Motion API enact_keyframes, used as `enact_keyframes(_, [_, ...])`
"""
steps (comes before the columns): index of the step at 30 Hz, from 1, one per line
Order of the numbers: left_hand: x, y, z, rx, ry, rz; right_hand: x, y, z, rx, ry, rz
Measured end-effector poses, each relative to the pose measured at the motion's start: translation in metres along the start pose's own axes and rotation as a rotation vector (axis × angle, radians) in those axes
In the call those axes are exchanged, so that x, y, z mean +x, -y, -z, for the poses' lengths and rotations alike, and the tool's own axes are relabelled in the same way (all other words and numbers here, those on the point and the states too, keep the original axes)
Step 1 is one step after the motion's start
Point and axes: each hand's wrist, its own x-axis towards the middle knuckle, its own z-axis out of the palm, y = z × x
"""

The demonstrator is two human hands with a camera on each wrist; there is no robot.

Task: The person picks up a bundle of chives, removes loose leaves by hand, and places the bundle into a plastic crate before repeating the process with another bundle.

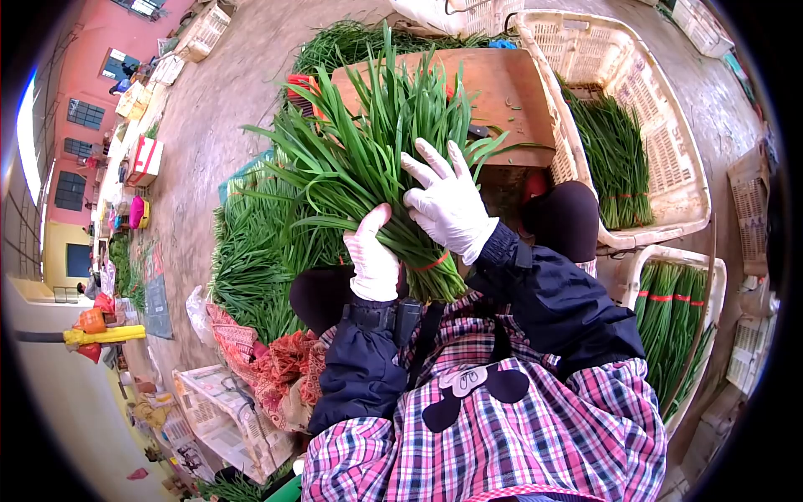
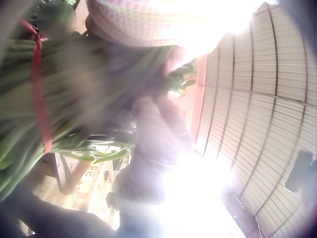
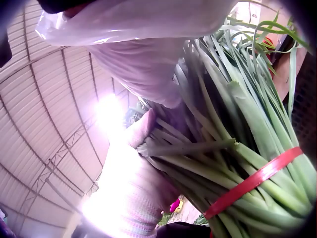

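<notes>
A thick bunch of garlic chives (image 1: pixel 393 142), tied near its cut ends by a red band (image 1: pixel 434 261), is held up before the person's lap. The white-gloved left hand (image 1: pixel 374 255) grips it from the left side, the thumb across the stalks and the other fingers hidden behind. On the bunch's right side lies the gloved right hand (image 1: pixel 450 205), its fingers spread and fairly straight over the leaves. Up close in the right wrist view, the band (image 3: pixel 255 182) wraps the pale stalks and one short bent leaf (image 3: pixel 188 148) sticks out sideways.
A wooden board (image 1: pixel 510 100) with a dark-handled knife (image 1: pixel 478 131) stands ahead. To the right, a large crate (image 1: pixel 669 197) and a smaller crate (image 1: pixel 707 335) hold banded bunches. Loose chives (image 1: pixel 251 251) are heaped at left, beside a red patterned cloth (image 1: pixel 288 368) and a white crate (image 1: pixel 226 418).
</notes>
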Motion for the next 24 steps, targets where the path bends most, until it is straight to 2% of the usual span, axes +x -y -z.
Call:
enact_keyframes(2, [0.000, 0.000, 0.000, 0.018, 0.010, -0.013, 0.001, -0.004, -0.002, 0.018, -0.005, 0.034])
enact_keyframes(5, [-0.001, -0.002, -0.002, 0.033, -0.004, -0.026, -0.001, -0.010, -0.010, 0.191, -0.018, 0.013])
enact_keyframes(7, [0.001, -0.004, -0.001, 0.042, -0.001, -0.037, -0.002, -0.016, -0.008, 0.698, -0.132, -0.059])
enact_keyframes(9, [0.002, -0.005, 0.003, 0.055, 0.017, -0.049, -0.003, -0.020, 0.007, 1.152, -0.177, -0.261])
enact_keyframes(10, [0.002, -0.006, 0.004, 0.066, -0.010, -0.029, -0.005, -0.022, 0.019, 1.317, -0.158, -0.280])
enact_keyframes(11, [0.004, -0.005, 0.006, 0.067, -0.012, -0.036, -0.010, -0.026, 0.029, 1.357, -0.143, -0.254])
enact_keyframes(14, [0.005, -0.008, 0.009, 0.036, -0.021, -0.031, -0.037, -0.031, 0.052, 1.574, -0.015, -0.365])
enact_keyframes(16, [0.010, -0.005, 0.015, -0.003, -0.014, -0.073, -0.056, -0.043, 0.061, 1.517, 0.116, -0.400])
enact_keyframes(18, [0.013, -0.006, 0.019, -0.010, 0.013, -0.095, -0.068, -0.045, 0.054, 1.394, 0.149, -0.559])
enact_keyframes(19, [0.014, -0.007, 0.019, -0.019, 0.011, -0.095, -0.069, -0.048, 0.044, 1.118, 0.074, -0.375])
enact_keyframes(21, [0.014, -0.011, 0.020, -0.100, -0.015, -0.028, -0.069, -0.042, 0.040, 0.651, -0.048, -0.253])
enact_keyframes(24, [0.013, -0.016, 0.015, -0.073, 0.017, -0.002, -0.060, -0.034, 0.034, 0.257, -0.055, -0.069])
